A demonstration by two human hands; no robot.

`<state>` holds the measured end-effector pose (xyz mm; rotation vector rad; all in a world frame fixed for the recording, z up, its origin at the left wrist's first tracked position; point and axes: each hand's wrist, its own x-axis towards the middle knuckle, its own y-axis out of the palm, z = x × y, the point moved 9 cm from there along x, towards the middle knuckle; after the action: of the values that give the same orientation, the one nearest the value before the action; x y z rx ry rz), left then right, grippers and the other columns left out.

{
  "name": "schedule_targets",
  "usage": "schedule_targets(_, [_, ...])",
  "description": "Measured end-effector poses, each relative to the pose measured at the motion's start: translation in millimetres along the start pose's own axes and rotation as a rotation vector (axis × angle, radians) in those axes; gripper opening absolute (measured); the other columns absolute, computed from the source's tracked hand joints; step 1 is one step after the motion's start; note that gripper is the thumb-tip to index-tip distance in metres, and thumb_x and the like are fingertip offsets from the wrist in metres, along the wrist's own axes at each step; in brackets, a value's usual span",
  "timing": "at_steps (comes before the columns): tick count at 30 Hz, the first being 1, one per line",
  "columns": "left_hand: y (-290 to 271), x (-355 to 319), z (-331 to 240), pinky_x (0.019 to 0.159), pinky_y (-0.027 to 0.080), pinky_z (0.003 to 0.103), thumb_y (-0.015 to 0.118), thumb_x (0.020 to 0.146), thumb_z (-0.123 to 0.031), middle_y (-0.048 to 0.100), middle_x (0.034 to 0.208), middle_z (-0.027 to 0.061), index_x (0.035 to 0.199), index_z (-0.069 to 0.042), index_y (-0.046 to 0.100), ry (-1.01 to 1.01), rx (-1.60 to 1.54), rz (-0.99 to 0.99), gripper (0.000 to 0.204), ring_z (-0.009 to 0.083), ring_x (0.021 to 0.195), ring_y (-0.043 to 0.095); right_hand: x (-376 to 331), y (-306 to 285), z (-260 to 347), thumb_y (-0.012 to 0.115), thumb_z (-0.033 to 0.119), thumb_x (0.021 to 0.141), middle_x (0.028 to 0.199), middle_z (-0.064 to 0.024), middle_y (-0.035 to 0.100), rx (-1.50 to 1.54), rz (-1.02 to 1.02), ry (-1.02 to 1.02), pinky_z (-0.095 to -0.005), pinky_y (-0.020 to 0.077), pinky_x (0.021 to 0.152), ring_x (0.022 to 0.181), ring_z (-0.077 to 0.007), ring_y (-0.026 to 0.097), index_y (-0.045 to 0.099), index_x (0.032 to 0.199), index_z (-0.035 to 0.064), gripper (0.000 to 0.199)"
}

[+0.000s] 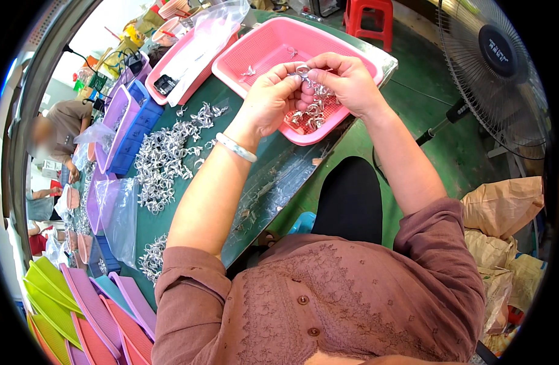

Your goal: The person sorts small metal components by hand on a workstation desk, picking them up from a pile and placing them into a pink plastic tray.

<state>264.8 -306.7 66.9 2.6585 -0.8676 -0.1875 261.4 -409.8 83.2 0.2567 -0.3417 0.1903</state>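
Between the fingertips of both my hands is a small silver ring-shaped metal piece (302, 70), raised over a pink plastic basket (226, 56). My left hand (268, 94) pinches it from the left, its other fingers curled. My right hand (347, 84) pinches from the right with thumb and forefinger. Beneath my hands, several similar silver pieces (316, 114) lie in the near part of the basket. A couple more sit toward its far side. Left of my left forearm, a large loose heap of silver pieces (164, 159) spreads over the green tabletop (255, 176).
A blue crate (136, 131) and purple baskets line the table's left side, near a clear plastic bag (122, 213). Colourful baskets (90, 298) stack lower left. A fan (495, 52), red stool (369, 21) and brown paper sacks (504, 207) stand right. Other people (63, 131) work far left.
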Motion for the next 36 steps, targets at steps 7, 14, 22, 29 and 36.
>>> schedule_targets(7, [-5.5, 0.3, -3.3, 0.072, 0.049, 0.025, 0.053, 0.083, 0.0, 0.059, 0.092, 0.0082, 0.107, 0.001, 0.049, 0.096, 0.02, -0.09, 0.025, 0.0146, 0.08, 0.058, -3.9, 12.2, 19.0, 0.053, -0.01, 0.076, 0.084, -0.007, 0.059, 0.05, 0.136, -0.178, -0.0241, 0.0495, 0.067, 0.075, -0.0131, 0.059, 0.061, 0.085, -0.0022, 0.014])
schedule_targets(14, [-8.4, -2.3, -6.3, 0.074, 0.049, 0.026, 0.055, 0.082, 0.0, 0.059, 0.093, 0.0092, 0.107, 0.002, 0.049, 0.181, 0.066, -0.157, 0.025, 0.0154, 0.082, 0.059, -5.3, 11.1, 19.4, 0.051, -0.015, 0.071, 0.087, -0.0077, 0.057, -0.023, 0.16, -0.203, -0.0248, 0.0477, 0.075, 0.081, -0.0147, 0.057, 0.061, 0.078, -0.0024, 0.017])
schedule_targets(22, [-16.5, 3.9, 3.0, 0.078, 0.048, 0.028, 0.051, 0.081, 0.0, 0.052, 0.101, 0.0116, 0.113, 0.004, 0.044, 0.116, 0.231, -0.252, 0.034, 0.0178, 0.086, 0.055, -4.1, -9.9, 7.9, 0.047, -0.007, 0.079, 0.083, -0.0018, 0.058, -0.212, -0.117, -0.165, -0.0201, 0.0433, 0.068, 0.076, -0.0075, 0.053, 0.059, 0.087, 0.0, 0.016])
schedule_targets(29, [-37.7, -29.9, -47.7, 0.08, 0.045, 0.027, 0.044, 0.084, 0.0, 0.056, 0.099, 0.0095, 0.11, 0.003, 0.051, 0.285, 0.678, -0.367, 0.027, 0.0159, 0.089, 0.054, -3.5, -9.5, 4.9, 0.048, -0.004, 0.08, 0.081, 0.0005, 0.056, -0.238, -0.141, -0.135, -0.0175, 0.0395, 0.063, 0.071, -0.0042, 0.049, 0.059, 0.089, -0.0011, 0.015])
schedule_targets(36, [-92.5, -154.6, -88.9, 0.079, 0.045, 0.026, 0.048, 0.085, -0.006, 0.058, 0.097, 0.007, 0.105, 0.004, 0.055, 0.207, 0.747, -0.514, 0.022, 0.0133, 0.089, 0.054, -6.4, -15.0, 4.4, 0.048, -0.003, 0.081, 0.079, 0.001, 0.056, -0.232, -0.201, -0.139, -0.0173, 0.0392, 0.062, 0.069, -0.004, 0.049, 0.059, 0.088, -0.0007, 0.013])
